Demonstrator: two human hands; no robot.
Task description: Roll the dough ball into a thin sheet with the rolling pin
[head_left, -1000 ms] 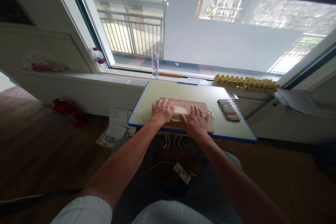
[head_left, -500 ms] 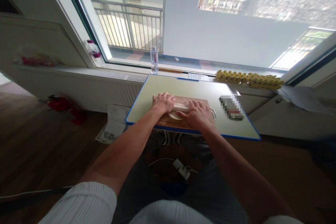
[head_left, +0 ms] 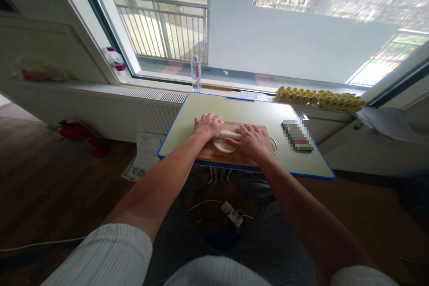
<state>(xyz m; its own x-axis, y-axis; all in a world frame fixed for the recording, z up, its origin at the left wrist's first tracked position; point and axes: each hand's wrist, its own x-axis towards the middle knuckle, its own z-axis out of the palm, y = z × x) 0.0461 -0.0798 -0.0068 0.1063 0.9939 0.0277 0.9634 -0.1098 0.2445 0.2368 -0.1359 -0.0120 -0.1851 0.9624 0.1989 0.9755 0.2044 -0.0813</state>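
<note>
Left hand [head_left: 208,127] and right hand [head_left: 253,141] rest palm-down on opposite ends of a pale rolling pin [head_left: 231,135], fingers extended over it, unclenched. Flattened dough [head_left: 224,145] shows on the person's side of the pin, on a wooden board [head_left: 218,157] atop the blue-edged table [head_left: 187,111].

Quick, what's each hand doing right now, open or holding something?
Left hand: open, palm down on a pale, cylindrical rolling pin.
Right hand: open, palm down toward the rolling pin's other end.

You've two hands [head_left: 209,125] [head_left: 254,141], one dough round [head_left: 224,145], one rolling pin [head_left: 231,134]; two bottles [head_left: 196,74] [head_left: 115,59] at its ten and eleven o'clock.
</note>
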